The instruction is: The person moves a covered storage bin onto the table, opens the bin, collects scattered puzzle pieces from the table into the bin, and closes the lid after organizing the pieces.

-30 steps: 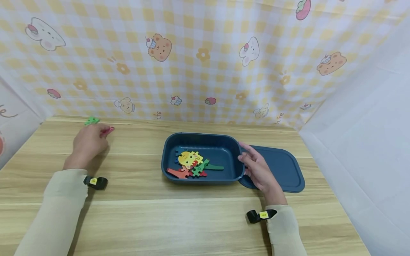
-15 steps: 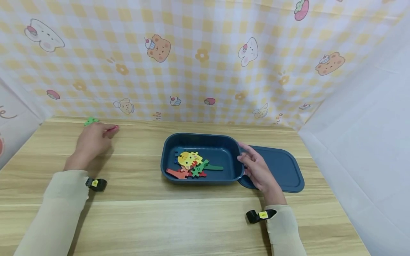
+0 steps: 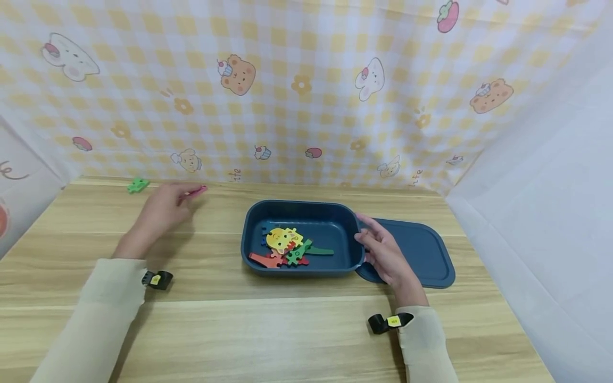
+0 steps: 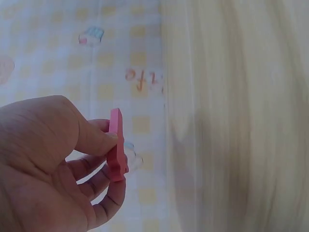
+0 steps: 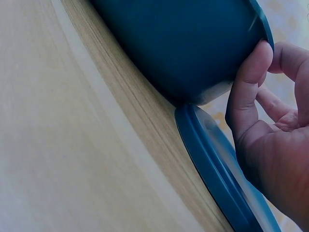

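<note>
Between thumb and fingers my left hand (image 3: 164,210) pinches a small pink puzzle piece (image 3: 197,192), held above the table left of the box. The left wrist view shows this flat pink piece (image 4: 115,152) edge-on; its face is hidden. My right hand (image 3: 387,258) grips the right end of a dark blue box (image 3: 301,272) at its rim, thumb and fingers curled there. Inside the box lie several puzzle pieces: a yellow one with an animal face (image 3: 276,242), an orange one (image 3: 265,260), a long green one (image 3: 322,250), plus partly covered red and blue ones.
Flat on the table, a dark blue lid (image 3: 421,252) lies right of the box, partly behind my right hand. A light green puzzle piece (image 3: 138,185) rests near the back left edge. A checked cloth (image 3: 306,117) hangs along the back of the wooden table (image 3: 268,330).
My left hand has moved right with the pink puzzle piece, away from the light green piece, which is now fully visible. My right hand and the box stay in place.
</note>
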`<state>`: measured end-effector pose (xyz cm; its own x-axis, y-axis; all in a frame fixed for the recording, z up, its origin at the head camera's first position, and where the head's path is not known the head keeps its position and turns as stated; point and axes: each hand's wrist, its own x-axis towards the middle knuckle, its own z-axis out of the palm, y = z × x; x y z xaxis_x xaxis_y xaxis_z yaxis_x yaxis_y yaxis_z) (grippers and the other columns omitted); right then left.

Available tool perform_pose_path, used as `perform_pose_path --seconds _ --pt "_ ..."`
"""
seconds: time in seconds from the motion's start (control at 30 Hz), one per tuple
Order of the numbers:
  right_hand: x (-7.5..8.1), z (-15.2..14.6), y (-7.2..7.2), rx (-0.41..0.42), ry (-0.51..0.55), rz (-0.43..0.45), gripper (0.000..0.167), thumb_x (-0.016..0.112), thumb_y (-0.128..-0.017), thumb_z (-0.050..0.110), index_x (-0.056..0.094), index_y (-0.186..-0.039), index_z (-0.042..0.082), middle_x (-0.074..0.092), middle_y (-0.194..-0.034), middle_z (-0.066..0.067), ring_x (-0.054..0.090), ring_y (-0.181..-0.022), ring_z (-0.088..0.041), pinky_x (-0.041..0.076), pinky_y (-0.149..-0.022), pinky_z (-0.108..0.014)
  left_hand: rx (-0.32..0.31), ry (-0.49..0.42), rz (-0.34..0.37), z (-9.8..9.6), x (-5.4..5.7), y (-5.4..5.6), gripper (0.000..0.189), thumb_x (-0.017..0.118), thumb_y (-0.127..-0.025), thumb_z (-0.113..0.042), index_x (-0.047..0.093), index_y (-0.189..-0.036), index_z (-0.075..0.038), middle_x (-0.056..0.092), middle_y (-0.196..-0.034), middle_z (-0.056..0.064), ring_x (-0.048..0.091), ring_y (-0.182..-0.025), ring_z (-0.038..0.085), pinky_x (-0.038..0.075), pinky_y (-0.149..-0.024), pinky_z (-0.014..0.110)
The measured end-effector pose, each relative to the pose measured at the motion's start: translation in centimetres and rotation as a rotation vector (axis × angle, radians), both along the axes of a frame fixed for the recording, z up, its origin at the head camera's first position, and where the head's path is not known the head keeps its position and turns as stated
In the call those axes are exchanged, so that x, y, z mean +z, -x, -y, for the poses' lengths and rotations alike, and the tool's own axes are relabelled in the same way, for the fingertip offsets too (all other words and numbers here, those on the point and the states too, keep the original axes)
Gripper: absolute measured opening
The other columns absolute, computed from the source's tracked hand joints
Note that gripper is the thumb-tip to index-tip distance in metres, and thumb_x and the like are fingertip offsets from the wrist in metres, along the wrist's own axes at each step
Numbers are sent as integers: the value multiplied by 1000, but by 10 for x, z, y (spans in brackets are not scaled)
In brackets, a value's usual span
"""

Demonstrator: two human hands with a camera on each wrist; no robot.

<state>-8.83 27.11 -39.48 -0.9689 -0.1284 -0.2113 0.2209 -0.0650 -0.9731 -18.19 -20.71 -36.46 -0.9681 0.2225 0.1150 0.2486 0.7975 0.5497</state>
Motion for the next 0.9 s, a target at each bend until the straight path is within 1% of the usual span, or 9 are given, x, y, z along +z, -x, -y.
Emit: perform_pose_path --seconds 0.07,0.13,0.23,0.33,0.47,0.73,0.83,0.9 --pt "0 -1 -1 -2 -1 1 62 57 -109 15 33 -166 18 60 -98 11 59 -68 -3 55 -60 -16 -14 -9 8 -9 2 -1 43 62 -100 -1 63 -143 1 62 -140 35 59 -102 40 47 -74 39" --pt "-1 -1 -1 -1 -2 1 62 57 -109 15 33 -166 19 61 -99 11 60 -68 -3 54 -60 -16 -20 -14 20 -16 4 -3 44 60 -101 0 62 -144 0 62 -140 34 59 -108 42 49 -78 41" --pt "-2 -2 -1 4 -1 -3 62 57 -110 15 32 -166 18 62 -99 11 60 -68 -2 54 -60 -16 -33 -24 23 -25 8 -6 42 58 -102 1 62 -145 0 63 -138 32 59 -109 41 49 -79 43" --pt "-2 -1 -1 7 3 -5 62 57 -110 15 32 -166 18 62 -99 11 60 -68 -2 54 -60 -16 -47 -29 4 -32 12 -10 40 58 -103 0 64 -143 -1 65 -136 31 59 -111 41 49 -83 47" --pt "-1 -1 0 6 9 -8 62 58 -109 15 32 -166 18 61 -98 11 60 -67 -3 54 -60 -16 -65 -35 -19 -40 18 -14 38 58 -103 1 66 -140 -1 65 -136 30 60 -120 44 50 -89 53" --pt "-1 0 0 7 6 -17 62 56 -109 13 32 -166 17 59 -98 11 59 -68 -2 55 -60 -16 -105 -35 -9 -52 28 -23 39 56 -104 2 65 -142 -2 65 -137 27 62 -116 40 53 -89 51" --pt "-1 0 0 9 1 -18 62 56 -110 14 32 -166 17 58 -98 11 59 -68 -2 55 -60 -16 -127 -37 -23 -56 31 -26 40 58 -102 4 67 -140 -2 66 -138 26 63 -114 39 54 -89 50" --pt "-1 0 1 9 -3 -18 62 56 -109 14 32 -167 18 57 -98 11 58 -67 -2 54 -59 -16 -149 -34 -29 -58 33 -28 41 60 -100 6 68 -139 -3 67 -138 25 65 -110 37 55 -86 47"
